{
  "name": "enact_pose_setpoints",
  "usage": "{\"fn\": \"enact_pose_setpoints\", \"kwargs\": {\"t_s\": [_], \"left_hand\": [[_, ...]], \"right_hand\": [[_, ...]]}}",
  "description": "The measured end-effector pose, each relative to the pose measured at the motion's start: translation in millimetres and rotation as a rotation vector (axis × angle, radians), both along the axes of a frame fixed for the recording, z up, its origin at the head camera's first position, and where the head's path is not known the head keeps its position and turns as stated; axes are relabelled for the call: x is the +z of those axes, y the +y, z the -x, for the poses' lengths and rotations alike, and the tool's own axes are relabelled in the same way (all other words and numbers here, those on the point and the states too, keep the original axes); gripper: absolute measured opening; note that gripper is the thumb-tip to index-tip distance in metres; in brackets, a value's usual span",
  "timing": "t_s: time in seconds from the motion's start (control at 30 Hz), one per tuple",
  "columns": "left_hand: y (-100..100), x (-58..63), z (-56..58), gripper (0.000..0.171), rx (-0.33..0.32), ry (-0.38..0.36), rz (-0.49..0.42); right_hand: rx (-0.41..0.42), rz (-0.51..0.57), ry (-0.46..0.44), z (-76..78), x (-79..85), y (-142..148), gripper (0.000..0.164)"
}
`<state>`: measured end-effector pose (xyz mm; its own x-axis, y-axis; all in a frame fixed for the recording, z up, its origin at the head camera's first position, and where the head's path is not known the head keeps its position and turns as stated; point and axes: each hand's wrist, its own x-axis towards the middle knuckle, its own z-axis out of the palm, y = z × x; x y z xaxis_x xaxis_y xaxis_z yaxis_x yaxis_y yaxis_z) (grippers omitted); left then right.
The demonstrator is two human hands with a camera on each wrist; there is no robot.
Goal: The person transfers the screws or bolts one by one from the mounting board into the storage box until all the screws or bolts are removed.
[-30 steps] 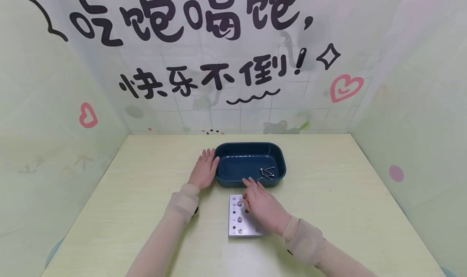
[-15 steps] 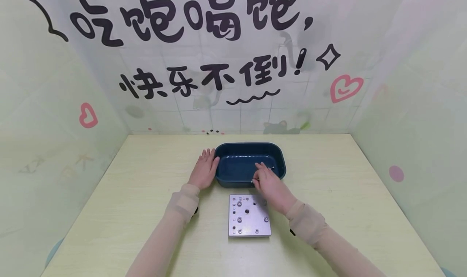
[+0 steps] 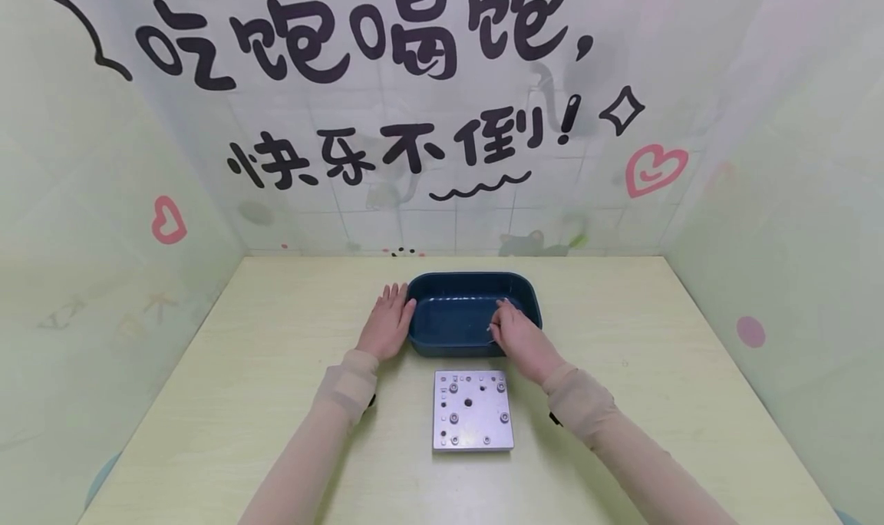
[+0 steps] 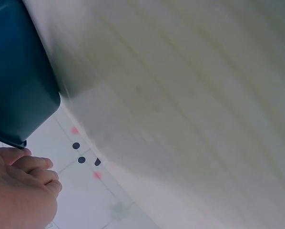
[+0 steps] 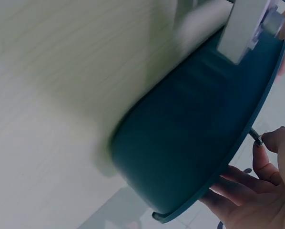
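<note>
A dark blue tray (image 3: 452, 351) stands toward the back of the table. My left hand (image 3: 387, 327) lies against its left side with the fingers extended; in the left wrist view that hand (image 4: 25, 183) touches the rim. Over the tray's right part, my right hand (image 3: 523, 342) pinches a small metal screw (image 5: 256, 137) between thumb and index finger, seen in the right wrist view. The other fingers of that hand (image 5: 271, 191) reach past the rim. In front of the tray lies a square metal plate (image 3: 476, 429) with holes and several round-headed screws in it.
The pale wooden table (image 3: 311, 310) meets a printed back wall (image 3: 442, 229) and side walls left and right. A corner of the metal plate (image 5: 245, 31) juts into the top of the right wrist view. The tray's right interior is partly hidden by my right hand.
My right hand has moved from above the metal plate up and right, to over the tray. Loose screws visible in the tray earlier are now hidden behind it. The left hand stays put.
</note>
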<state>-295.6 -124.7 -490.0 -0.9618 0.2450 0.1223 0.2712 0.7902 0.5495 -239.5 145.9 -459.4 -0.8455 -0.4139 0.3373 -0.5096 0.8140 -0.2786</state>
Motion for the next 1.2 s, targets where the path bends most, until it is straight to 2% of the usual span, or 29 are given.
{"fn": "enact_pose_setpoints", "kwargs": {"t_s": [0.07, 0.17, 0.4, 0.5, 0.9, 1.07, 1.2], "left_hand": [[-0.7, -4.6, 1.3, 0.071, -0.007, 0.03, -0.022], [-0.7, -5.1, 0.9, 0.075, -0.012, 0.039, -0.042], [0.9, -0.2, -0.1, 0.062, 0.009, -0.005, 0.029], [1.2, 0.8, -0.9, 0.061, 0.008, -0.003, 0.028], [1.0, -0.7, -0.1, 0.062, 0.005, -0.008, 0.03], [1.0, -0.7, 0.4, 0.062, 0.005, -0.016, 0.029], [0.8, -0.1, 1.1, 0.062, 0.004, -0.014, 0.038]], "right_hand": [[-0.014, 0.012, -0.016, 2.5, -0.6, 0.8, 0.009], [-0.037, 0.023, -0.04, 5.7, -1.5, 1.5, 0.011], [-0.071, 0.006, -0.082, 12.7, -5.2, 0.2, 0.011], [-0.072, 0.011, -0.094, 14.9, -6.3, -0.3, 0.01], [-0.08, 0.009, -0.09, 21.8, -8.0, 1.7, 0.008], [-0.096, 0.009, -0.119, 22.7, -8.8, 2.7, 0.009], [-0.089, 0.014, -0.098, 23.5, -9.6, 4.2, 0.011]]}}
